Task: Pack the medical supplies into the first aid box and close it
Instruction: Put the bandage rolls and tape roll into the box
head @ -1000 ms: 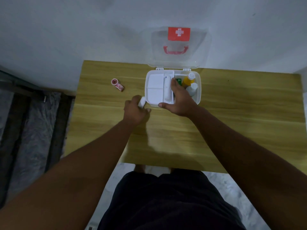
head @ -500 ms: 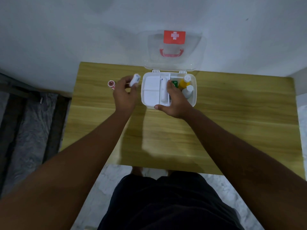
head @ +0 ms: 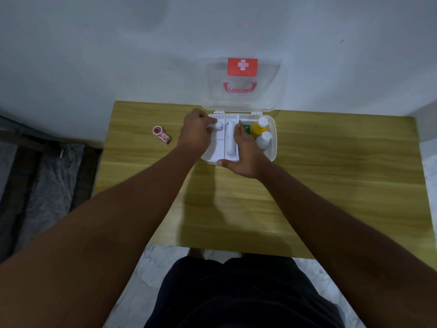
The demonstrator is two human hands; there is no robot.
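One roll of tape [head: 161, 134] lies alone on the table [head: 331, 185], left of the first aid box [head: 272, 147]. The left hand [head: 196, 133] grasps a small white tube [head: 218, 125] over the box's left tray, its near end hidden by the fingers. The right hand [head: 246, 153] grips the box's front edge, covering most of a green packet [head: 247, 129]. Two bottles [head: 261, 132] stand at right. The lid [head: 243, 84] leans open against the wall.
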